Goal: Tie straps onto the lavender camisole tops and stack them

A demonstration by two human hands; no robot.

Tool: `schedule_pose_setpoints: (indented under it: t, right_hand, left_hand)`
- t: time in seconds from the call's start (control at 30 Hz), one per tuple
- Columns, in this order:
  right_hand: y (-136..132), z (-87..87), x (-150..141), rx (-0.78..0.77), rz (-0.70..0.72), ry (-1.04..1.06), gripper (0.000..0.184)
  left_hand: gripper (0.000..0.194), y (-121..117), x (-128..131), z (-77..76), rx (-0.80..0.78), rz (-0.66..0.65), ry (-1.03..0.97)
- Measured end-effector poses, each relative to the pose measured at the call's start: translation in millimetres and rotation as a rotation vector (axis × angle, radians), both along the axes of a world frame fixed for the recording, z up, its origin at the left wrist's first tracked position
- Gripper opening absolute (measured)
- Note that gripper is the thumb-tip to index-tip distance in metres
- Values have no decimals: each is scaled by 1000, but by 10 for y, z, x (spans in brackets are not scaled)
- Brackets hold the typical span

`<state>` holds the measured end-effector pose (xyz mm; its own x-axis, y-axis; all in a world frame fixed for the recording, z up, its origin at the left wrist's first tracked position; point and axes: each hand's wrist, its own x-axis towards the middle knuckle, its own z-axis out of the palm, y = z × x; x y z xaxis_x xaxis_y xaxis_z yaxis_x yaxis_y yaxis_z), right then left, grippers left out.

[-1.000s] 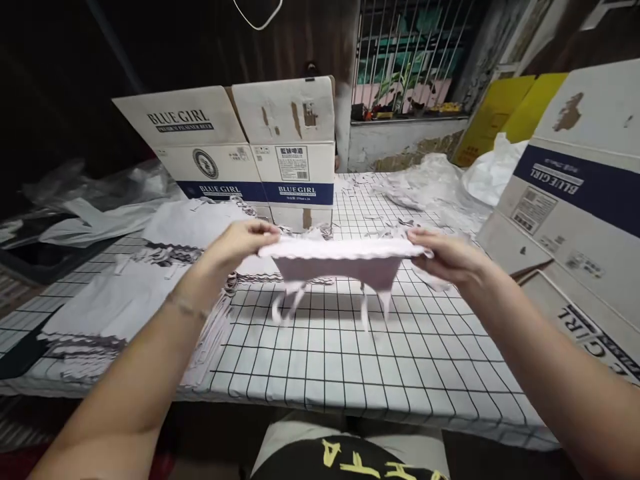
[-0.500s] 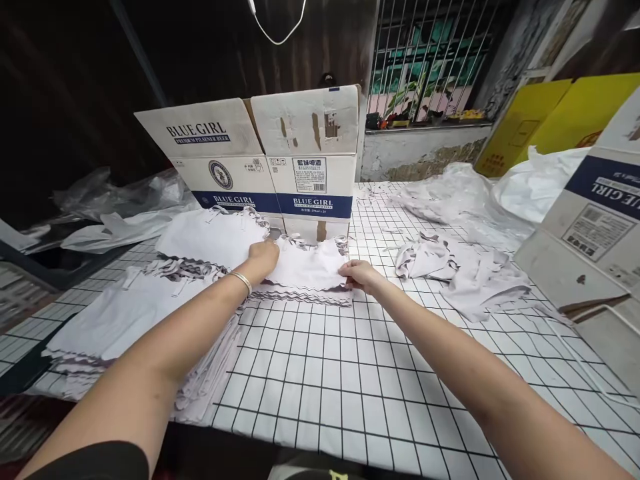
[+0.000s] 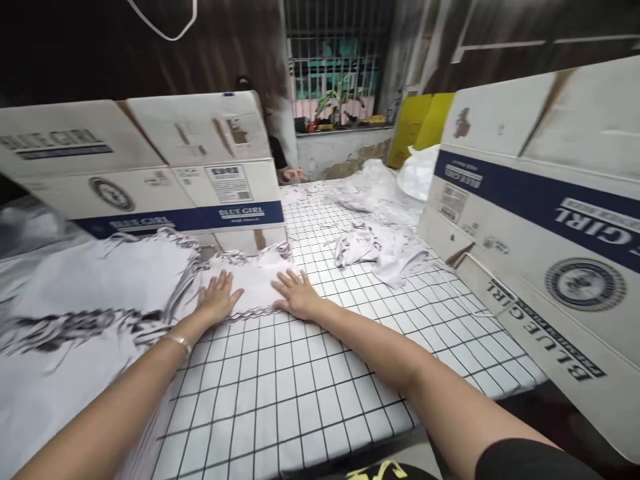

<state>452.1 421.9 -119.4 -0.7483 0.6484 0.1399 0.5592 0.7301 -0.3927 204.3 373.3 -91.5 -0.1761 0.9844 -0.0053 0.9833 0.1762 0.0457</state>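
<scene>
Left hand (image 3: 219, 298) and right hand (image 3: 295, 295) spread flat on the small cloth stack (image 3: 255, 283)

Seen from the head camera, both hands are open, palms down and fingers fanned, gripping nothing. The stack lies on the tabletop (image 3: 260, 393), just in front of the standing white carton (image 3: 150, 173). The left hand covers its left part, the right hand its right end, with a strip of pale cloth showing between them.

Pressing well here seems a matter of even weight: both palms level, fingers wide, pressure straight down or gently outward from the middle, so the upper piece does not slide off those beneath. The wavy edges (image 3: 255, 313) make a handy guide, since their curves should sit one over another. A light touch near the thin straps (image 3: 283, 249) would probably avoid dragging them into the flat part.

As for direction, the stack's long axis runs from left to right, roughly along the grid lines that cross in front of the person. Its wavy edges face the person; its straps point away, toward the carton. A larger cloth stack (image 3: 107, 277) sits just beside it on the left; a loose cloth heap (image 3: 383, 250) lies apart on the right.
</scene>
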Motion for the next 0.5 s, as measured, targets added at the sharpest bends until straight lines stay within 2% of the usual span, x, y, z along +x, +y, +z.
schedule_pose_setpoints:
  t: [0.07, 0.1, 0.17, 0.23, 0.27, 0.33, 0.4, 0.5]
  right_hand:
    - [133, 16, 173, 8, -89, 93, 56]
    - [229, 50, 318, 24, -200, 165, 51]
    - [453, 152, 696, 12, -523, 316, 37]
    - [680, 269, 1106, -138, -827, 455, 24]
    - [773, 325, 1289, -249, -914, 512, 20]
    - [879, 425, 1569, -413, -978, 587, 23]
    - [837, 497, 1737, -475, -951, 630, 27]
    - [469, 508, 1922, -534, -843, 718, 32]
  left_hand:
    - [69, 29, 38, -66, 25, 5, 16]
    - [67, 30, 94, -58, 86, -19, 39]
    - [61, 14, 304, 20, 232, -98, 58]
    - [54, 9, 633, 125, 317, -201, 4]
    - [51, 21, 827, 167, 320, -249, -43]
    - [46, 66, 1227, 211, 296, -351, -142]
    - [42, 104, 1586, 198, 275, -433, -233]
    - [38, 40, 1969, 111, 229, -518, -366]
